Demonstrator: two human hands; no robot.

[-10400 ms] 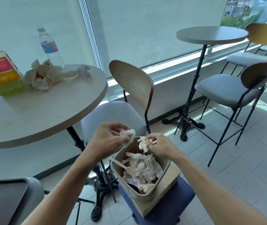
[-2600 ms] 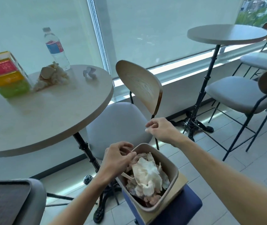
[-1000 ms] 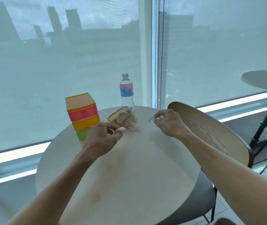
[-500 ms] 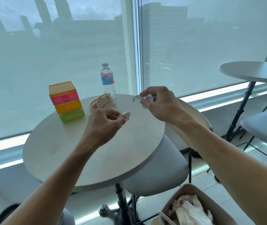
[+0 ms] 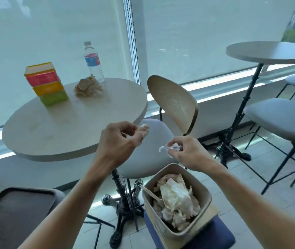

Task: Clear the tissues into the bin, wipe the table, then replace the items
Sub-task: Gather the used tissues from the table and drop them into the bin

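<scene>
Pinching a small white tissue scrap (image 5: 169, 147) in your right hand (image 5: 188, 152), you are holding it above the far rim of the bin (image 5: 206, 191), so the drop you are lining up is almost straight down and a little toward you. Your left hand (image 5: 118, 141) is gripping a second crumpled tissue (image 5: 144, 129) between thumb and fingertips, and it is hanging higher and further left, over the grey chair seat (image 5: 143, 159) rather than over the bin; that one is needing a move rightward and down before release. By my judgement the right hand is the nearer of the two and is ready to let go first. The bin is sitting on a blue stool (image 5: 220, 234) below your forearms, already heaped with tissues and a wooden stick, its longer side running away from you. Behind and to the left, the round table (image 5: 53, 126) is still carrying one wad of tissues (image 5: 88, 88), with a stack of coloured boxes (image 5: 45, 83) beside it and a water bottle (image 5: 93, 62) just behind. A dark tray (image 5: 12, 216) is lying at lower left. Both scraps are light and may be drifting as they fall, so release low.
</scene>
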